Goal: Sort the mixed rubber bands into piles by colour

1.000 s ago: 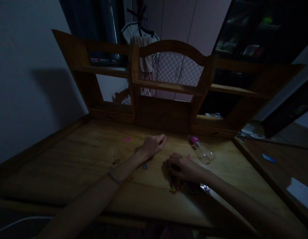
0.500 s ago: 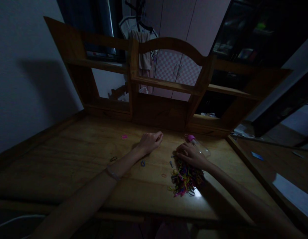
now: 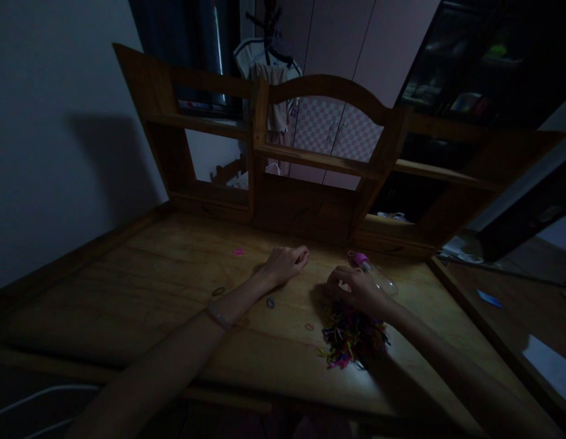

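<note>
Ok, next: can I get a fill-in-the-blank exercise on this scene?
A bracelet circles the ____ wrist.
The multicoloured pile lies farther from the left hand than from the ____ one.
The clear bottle lies on its ____, beyond the right hand.

Missing words: left; right; side.

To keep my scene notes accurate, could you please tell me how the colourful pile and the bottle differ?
The pile is a multicoloured tangle; the bottle is clear with a pink cap. The pile lies nearer the person, the bottle farther back. Both lie on the wooden tabletop, near the right hand.
</note>
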The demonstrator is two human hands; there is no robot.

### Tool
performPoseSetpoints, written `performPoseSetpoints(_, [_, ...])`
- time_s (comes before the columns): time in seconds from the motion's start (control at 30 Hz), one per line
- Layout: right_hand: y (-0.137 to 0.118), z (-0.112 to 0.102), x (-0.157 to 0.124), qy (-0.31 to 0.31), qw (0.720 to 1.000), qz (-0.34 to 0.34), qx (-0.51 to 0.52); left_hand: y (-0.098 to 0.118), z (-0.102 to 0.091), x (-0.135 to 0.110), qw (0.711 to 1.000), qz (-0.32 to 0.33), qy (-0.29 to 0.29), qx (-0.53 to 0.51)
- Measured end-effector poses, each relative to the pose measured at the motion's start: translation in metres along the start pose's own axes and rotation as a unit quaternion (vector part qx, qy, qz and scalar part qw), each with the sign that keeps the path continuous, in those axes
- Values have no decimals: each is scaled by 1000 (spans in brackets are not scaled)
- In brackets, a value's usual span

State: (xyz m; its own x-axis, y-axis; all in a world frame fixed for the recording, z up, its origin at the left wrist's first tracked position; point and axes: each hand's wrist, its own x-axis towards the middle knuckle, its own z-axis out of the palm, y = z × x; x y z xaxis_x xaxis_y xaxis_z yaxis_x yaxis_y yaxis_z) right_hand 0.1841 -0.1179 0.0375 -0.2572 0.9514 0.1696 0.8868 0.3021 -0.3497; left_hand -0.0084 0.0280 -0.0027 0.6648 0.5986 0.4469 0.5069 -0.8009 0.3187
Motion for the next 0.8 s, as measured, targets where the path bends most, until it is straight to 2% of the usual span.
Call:
performPoseSetpoints(0.1, [2,12,13,-9,999,-23,20,0,-2,-1,1000,1,-2,0])
performPoseSetpoints(0.2, [2,16,9,-34,999,-11,23,1,-2,-2,1000,6,-8,-3])
performPoseSetpoints(0.37, [6,-3,-13,-92,995,16,31,3,2,-2,1000,14,-23,-16])
performPoseSetpoints(0.47, [20,-14,-16,-28,998,41,27,2,5,-2,999,16,-27,-22])
performPoseSetpoints(0.57, [39,-13,-13,19,998,64,-2,0,5,-2,999,18,-29,-28])
performPoseSetpoints(0.7, [48,-5,-15,25,995,88,-40,-1,2,-2,999,16,-29,-33])
performPoseSetpoints(0.8, [38,-4,-25,-28,995,84,-39,0,2,-2,999,6,-24,-39])
